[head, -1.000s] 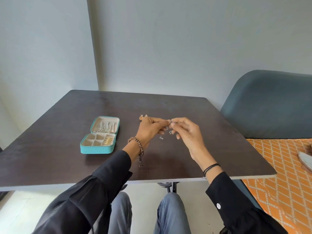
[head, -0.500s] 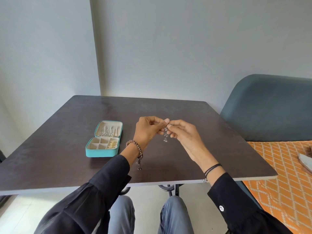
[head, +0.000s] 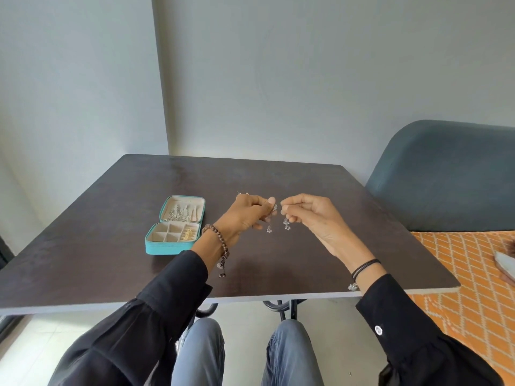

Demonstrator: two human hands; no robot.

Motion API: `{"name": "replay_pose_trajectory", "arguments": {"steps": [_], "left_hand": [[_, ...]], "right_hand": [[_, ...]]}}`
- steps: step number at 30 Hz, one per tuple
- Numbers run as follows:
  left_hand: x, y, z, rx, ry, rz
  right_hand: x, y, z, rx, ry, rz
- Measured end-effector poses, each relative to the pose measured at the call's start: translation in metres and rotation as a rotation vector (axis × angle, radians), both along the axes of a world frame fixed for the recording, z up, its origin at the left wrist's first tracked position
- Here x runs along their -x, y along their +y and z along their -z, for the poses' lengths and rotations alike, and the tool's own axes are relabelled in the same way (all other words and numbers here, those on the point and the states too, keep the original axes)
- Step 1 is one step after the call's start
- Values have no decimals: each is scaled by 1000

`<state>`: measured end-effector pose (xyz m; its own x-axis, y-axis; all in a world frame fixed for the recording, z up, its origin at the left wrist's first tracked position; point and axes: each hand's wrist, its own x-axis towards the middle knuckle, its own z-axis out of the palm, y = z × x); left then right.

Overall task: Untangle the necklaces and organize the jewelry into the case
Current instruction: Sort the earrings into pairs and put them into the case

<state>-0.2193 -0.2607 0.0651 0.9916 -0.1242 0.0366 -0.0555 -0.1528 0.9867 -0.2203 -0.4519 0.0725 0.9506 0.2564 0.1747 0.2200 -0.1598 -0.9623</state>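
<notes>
Silver stuff: one dangly piece is pinched in the left hand, and a second dangly piece is pinched in the right hand. Both are held just above the dark table. The teal case is laid open on it, left of the hands.

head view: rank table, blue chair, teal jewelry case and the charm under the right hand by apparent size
1. table
2. blue chair, though cropped at the frame edge
3. teal jewelry case
4. charm hanging from the right hand, smallest
</notes>
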Motion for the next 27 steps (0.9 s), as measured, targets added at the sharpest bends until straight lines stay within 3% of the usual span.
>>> {"name": "replay_pose_trajectory", "arguments": {"steps": [8, 14, 21, 27], "left_hand": [[2, 1, -1, 97, 14, -49], [7, 0, -2, 87, -87, -81], [16, 5, 0, 123, -99, -8], [20, 7, 2, 194, -72, 92]], "right_hand": [[6, 5, 6, 24, -60, -6], [6, 10, 2, -21, -75, 34], [1, 6, 0, -212, 96, 13], [-2, 4, 2, -273, 134, 15]]}}
